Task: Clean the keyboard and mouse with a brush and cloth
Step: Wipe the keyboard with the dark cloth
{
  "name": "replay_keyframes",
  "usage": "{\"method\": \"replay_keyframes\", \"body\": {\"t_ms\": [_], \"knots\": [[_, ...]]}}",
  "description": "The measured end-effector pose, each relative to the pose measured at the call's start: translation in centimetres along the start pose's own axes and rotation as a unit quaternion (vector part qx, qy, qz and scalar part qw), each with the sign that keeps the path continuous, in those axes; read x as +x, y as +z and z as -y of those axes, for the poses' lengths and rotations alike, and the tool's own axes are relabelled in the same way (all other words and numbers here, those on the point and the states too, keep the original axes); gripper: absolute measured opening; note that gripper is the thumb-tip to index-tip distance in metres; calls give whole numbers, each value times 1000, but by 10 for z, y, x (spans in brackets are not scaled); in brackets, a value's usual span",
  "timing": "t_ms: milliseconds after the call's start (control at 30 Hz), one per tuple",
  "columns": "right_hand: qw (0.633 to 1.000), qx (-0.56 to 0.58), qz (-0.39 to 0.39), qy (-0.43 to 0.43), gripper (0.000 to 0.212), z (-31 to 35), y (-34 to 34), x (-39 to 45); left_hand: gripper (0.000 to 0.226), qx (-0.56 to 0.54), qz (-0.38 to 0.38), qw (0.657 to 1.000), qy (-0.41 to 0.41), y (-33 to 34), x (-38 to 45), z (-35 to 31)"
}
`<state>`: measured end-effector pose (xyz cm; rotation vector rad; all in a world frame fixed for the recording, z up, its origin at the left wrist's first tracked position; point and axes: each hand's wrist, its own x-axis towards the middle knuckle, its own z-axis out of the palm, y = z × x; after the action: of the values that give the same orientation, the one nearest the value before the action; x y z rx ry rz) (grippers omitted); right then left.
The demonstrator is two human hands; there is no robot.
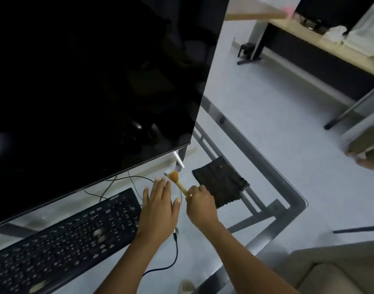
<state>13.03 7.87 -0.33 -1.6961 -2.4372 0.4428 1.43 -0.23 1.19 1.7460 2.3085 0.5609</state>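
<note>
From my seat the dark monitor point(86, 81) fills most of the view, standing on a glass table point(266, 158) with a metal frame beneath. In front of it lies the black keyboard point(65, 236), angled toward the lower left, with thin cables point(175, 251) running past its right end. Just right of the hands a dark cloth point(221, 183) lies flat on the glass, untouched. I cannot see the mouse; I judge it sits under my left hand point(158, 211), whose fingers are straight and spread, palm down, just past the keyboard's right edge. My right hand point(200, 206) has its fingers clamped round the pale handle of a small brush point(177, 181), the orange bristles pointing up and away, close to the left fingertips and near the monitor's silver foot point(178, 160). I judge the brushing of the mouse to be under way or about to start. The risks I see: the bristles could sweep dust onto the glass or under the monitor rather than off the table, a stroke could snag the loose cables and drag whatever they feed, and the handle tip could knock the monitor's foot if I reach too far.
</note>
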Motion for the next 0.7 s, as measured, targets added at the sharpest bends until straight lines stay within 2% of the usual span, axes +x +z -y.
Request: {"method": "replay_keyframes", "body": {"t_ms": [100,200,333,433,567,633,700], "knots": [[999,6,-7,-34,16,-10,10,1,66,9,15,1000,1,13,20,-13],[998,18,2,-65,18,-19,14,1,55,-5,30,999,-13,19,36,-25],[995,97,-22,-20,28,-54,-18,34,52,-70,31,996,-47,22,57,-53],[993,98,-49,51,28,-91,-49,70,44,-108,67,984,-124,29,80,-80],[990,33,29,133,40,-123,-58,97,45,-151,162,935,-277,41,111,-113],[987,24,52,149,47,-128,-52,99,51,-207,157,903,-342,48,119,-118],[987,33,57,146,46,-129,-47,97,53,-239,136,885,-376,55,122,-117]]}}
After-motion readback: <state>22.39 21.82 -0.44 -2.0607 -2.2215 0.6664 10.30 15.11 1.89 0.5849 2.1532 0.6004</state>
